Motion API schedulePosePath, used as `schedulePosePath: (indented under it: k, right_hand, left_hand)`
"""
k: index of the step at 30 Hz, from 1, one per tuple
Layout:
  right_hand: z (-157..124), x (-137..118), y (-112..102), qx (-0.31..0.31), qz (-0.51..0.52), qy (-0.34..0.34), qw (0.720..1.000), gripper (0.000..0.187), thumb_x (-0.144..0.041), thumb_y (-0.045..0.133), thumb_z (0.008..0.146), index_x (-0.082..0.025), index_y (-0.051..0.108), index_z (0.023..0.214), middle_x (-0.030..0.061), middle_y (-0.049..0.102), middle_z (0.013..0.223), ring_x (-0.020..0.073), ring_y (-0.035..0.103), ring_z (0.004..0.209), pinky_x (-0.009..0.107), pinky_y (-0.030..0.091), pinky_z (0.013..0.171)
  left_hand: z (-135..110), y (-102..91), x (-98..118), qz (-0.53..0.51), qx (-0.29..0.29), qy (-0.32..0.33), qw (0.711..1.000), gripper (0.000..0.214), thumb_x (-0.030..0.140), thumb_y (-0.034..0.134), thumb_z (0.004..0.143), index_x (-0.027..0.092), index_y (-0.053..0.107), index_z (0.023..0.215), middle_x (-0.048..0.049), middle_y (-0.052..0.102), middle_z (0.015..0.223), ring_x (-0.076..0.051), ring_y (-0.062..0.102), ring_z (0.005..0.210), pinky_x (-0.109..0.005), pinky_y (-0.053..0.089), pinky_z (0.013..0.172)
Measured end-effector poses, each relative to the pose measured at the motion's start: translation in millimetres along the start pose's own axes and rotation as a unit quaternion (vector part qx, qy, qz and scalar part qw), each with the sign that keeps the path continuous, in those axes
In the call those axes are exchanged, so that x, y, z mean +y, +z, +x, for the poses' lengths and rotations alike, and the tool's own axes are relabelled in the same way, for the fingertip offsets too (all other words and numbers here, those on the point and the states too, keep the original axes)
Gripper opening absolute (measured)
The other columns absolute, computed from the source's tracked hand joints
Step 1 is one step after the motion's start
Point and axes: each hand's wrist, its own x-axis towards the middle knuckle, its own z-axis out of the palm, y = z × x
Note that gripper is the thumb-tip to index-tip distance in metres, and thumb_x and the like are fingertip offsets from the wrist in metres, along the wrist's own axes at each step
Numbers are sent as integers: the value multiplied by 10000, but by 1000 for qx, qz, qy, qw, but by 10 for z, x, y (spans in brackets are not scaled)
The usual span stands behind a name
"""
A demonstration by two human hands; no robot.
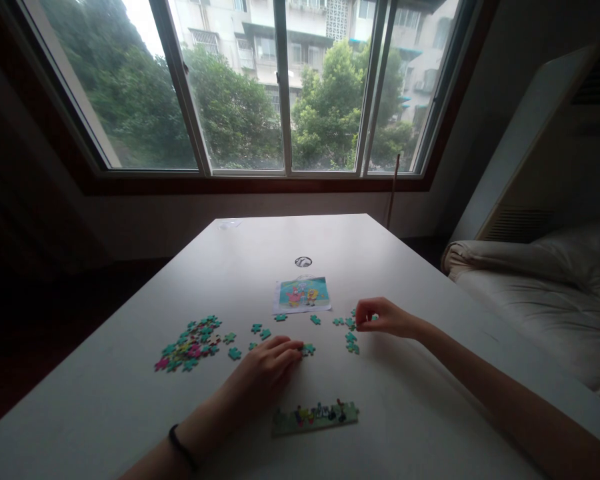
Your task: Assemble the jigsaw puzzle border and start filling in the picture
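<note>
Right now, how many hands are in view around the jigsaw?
2: the left hand, fingertips at a teal jigsaw piece beyond the joined jigsaw strip; the right hand, beside loose jigsaw pieces right of it. No hand seems hidden.

Home, prob a living rm, w/ pale sofa [550, 283], lg window [281, 87], trees [230, 113] & apt bldg [307, 23] outside.

Head-height view, forward and down over the table [325, 377]

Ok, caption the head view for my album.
Left hand and right hand among loose puzzle pieces, a joined strip lying nearer.
</note>
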Motion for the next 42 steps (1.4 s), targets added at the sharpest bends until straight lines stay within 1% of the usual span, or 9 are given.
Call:
schedulePosePath:
  k: [3, 8, 11, 13, 20, 26, 32, 36, 42]
  right_hand:
    - [19, -112, 46, -39, 23, -1, 999, 206, -324, 645, 719, -124, 656, 768, 39, 638, 729, 117, 528, 635, 239, 421, 616]
    - [120, -283, 218, -105, 51, -8, 993, 226, -324, 621, 741, -119, 669, 824, 40, 630, 739, 121, 540, 655, 233, 426, 616]
    - [256, -312, 335, -134, 52, -2, 990, 183, -275, 617, 738, -114, 662, 813, 34, 623, 729, 118, 538, 655, 220, 417, 592]
    - [370, -293, 412, -144, 43, 13, 989, 173, -244, 640, 712, -124, 650, 836, 5, 598, 669, 105, 519, 613, 200, 394, 544]
    - [678, -195, 598, -100, 1, 88, 991, 180, -110, 695, 606, -131, 582, 744, -44, 532, 617, 83, 486, 579, 178, 379, 510]
    - [698, -320, 605, -104, -19, 117, 987, 198, -113, 716, 572, -138, 569, 702, -43, 535, 613, 95, 501, 589, 189, 378, 515]
    - [691, -376, 646, -98, -33, 159, 982, 214, -114, 714, 568, -138, 579, 732, -45, 522, 607, 98, 489, 580, 193, 372, 505]
    - [695, -377, 675, -94, -61, 159, 981, 224, -126, 714, 561, -141, 598, 752, -38, 544, 627, 103, 497, 590, 194, 371, 507]
    - [645, -396, 700, -66, -105, 115, 986, 180, -104, 679, 576, -134, 625, 745, -25, 569, 643, 101, 503, 595, 188, 353, 502]
  left_hand:
    - [0, -5, 7, -1, -3, -4, 1000, 221, 118, 390, 893, 175, 583, 984, -72, 628, 1105, -187, 543, 1017, -342, 506, 846]
    - [7, -16, 20, 3, 11, 4, 1000, 218, 117, 393, 888, 179, 588, 965, -78, 639, 1079, -186, 555, 1000, -335, 512, 831]
    - [7, -11, 15, 10, 14, 3, 1000, 215, 119, 394, 891, 181, 586, 967, -75, 638, 1081, -186, 555, 1001, -336, 514, 824]
    - [3, -4, 6, 12, 5, 1, 1000, 213, 125, 395, 897, 183, 583, 981, -72, 631, 1096, -186, 550, 1010, -334, 513, 823]
    - [3, -5, -3, 14, -6, 1, 1000, 222, 128, 383, 901, 175, 582, 986, -85, 631, 1086, -188, 540, 1024, -330, 507, 836]
    - [15, -26, 21, 15, -8, 0, 1000, 225, 143, 372, 909, 173, 586, 973, -90, 633, 1078, -192, 545, 1010, -337, 510, 828]
    - [9, -16, 18, 14, 2, 3, 1000, 238, 132, 372, 902, 177, 592, 980, -83, 637, 1066, -188, 552, 1003, -324, 519, 814]
    - [15, -18, 23, 17, 3, 2, 1000, 237, 137, 373, 904, 175, 596, 975, -81, 641, 1057, -186, 556, 1000, -322, 522, 815]
    - [24, -34, 33, 17, -2, 7, 1000, 236, 141, 363, 911, 169, 591, 965, -89, 638, 1062, -187, 555, 992, -325, 522, 808]
